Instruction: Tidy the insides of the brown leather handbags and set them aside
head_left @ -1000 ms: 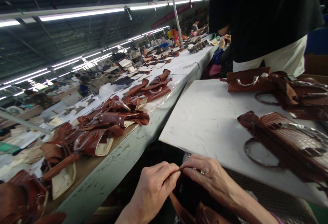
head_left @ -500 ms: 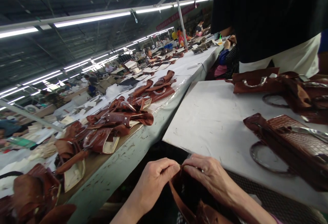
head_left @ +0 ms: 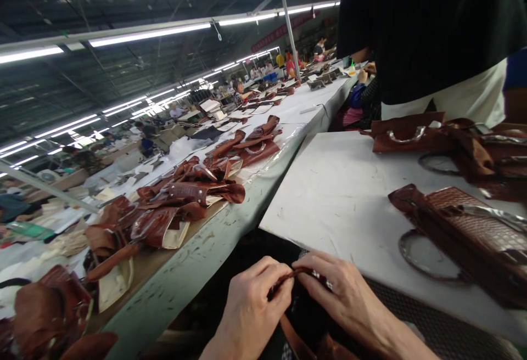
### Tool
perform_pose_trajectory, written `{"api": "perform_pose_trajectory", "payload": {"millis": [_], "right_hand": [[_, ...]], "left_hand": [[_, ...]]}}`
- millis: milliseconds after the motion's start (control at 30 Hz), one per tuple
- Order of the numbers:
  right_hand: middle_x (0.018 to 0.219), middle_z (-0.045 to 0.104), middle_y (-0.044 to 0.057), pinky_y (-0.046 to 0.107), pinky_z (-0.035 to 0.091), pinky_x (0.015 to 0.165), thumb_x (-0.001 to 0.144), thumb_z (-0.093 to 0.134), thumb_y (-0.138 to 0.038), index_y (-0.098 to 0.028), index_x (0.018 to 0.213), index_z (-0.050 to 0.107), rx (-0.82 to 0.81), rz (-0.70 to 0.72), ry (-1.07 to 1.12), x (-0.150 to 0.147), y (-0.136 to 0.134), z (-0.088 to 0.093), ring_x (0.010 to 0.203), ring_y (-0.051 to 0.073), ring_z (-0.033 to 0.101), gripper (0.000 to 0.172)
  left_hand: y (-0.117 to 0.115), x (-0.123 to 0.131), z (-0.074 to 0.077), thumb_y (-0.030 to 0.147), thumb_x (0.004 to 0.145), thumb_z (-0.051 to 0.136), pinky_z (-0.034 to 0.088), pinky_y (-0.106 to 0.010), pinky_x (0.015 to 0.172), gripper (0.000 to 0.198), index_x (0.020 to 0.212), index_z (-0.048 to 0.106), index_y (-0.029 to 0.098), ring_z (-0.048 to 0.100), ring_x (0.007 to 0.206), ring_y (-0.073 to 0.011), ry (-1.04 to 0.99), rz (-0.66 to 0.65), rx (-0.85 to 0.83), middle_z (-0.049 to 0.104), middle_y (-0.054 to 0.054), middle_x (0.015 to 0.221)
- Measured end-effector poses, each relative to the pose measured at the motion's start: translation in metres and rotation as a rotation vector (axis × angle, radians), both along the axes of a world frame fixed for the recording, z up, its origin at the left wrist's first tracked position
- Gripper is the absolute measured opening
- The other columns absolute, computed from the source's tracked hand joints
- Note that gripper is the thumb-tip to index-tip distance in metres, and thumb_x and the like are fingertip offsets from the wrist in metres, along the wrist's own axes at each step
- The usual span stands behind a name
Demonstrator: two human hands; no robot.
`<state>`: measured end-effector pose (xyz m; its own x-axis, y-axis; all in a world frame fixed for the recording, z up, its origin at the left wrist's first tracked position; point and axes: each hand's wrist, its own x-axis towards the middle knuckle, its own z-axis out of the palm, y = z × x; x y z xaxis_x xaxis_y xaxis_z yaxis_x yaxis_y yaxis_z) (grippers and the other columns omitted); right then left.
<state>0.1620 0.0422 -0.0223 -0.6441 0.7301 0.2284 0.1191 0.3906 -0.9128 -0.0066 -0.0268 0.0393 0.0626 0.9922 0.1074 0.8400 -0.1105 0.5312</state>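
At the bottom middle, my left hand (head_left: 256,301) and my right hand (head_left: 343,294) meet, almost touching. Both pinch the edge of a brown leather bag (head_left: 295,341) between thumb and fingers. A short stretch of this edge shows between the fingertips. Most of the bag is in shadow, behind my hands or below the picture. Just right of my right hand, a brown bag with a crocodile-pattern panel (head_left: 465,214) lies on the white worktable (head_left: 325,184), its round handle toward me.
More brown bags (head_left: 411,132) lie at the worktable's far right. On the left, a long bench (head_left: 197,266) carries a row of brown bags (head_left: 164,223). A person in a black top (head_left: 411,31) stands beyond the worktable. Others sit along the bench farther off.
My left hand has shifted slightly right, its fingers curling more around the leather edge. The edge between my fingertips now lies flatter. The view has moved a little.
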Motion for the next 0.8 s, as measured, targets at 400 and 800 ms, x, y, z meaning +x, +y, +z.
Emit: {"api": "perform_pose_trajectory", "payload": {"millis": [400, 800], "right_hand": [[0.091, 0.07, -0.002, 0.025, 0.048, 0.076, 0.092, 0.055, -0.023, -0.027, 0.099, 0.071, -0.096, -0.036, 0.052, -0.014, 0.006, -0.004, 0.082, 0.014, 0.066, 0.018], [0.112, 0.07, 0.003, 0.035, 0.051, 0.088, 0.096, 0.043, -0.035, -0.027, 0.109, 0.066, -0.024, -0.028, -0.052, -0.016, -0.009, -0.011, 0.1, 0.022, 0.066, 0.027]], "left_hand": [[0.002, -0.01, -0.002, 0.018, 0.091, 0.052, 0.049, -0.02, 0.069, 0.016, 0.089, 0.068, 0.021, 0.063, 0.072, -0.0112, -0.057, 0.054, 0.008, 0.066, 0.0, 0.082], [-0.038, -0.009, -0.017, 0.017, 0.092, 0.044, 0.055, -0.024, 0.058, 0.025, 0.108, 0.064, 0.019, 0.072, 0.066, -0.0177, 0.479, 0.225, 0.193, 0.075, -0.003, 0.084]]}}
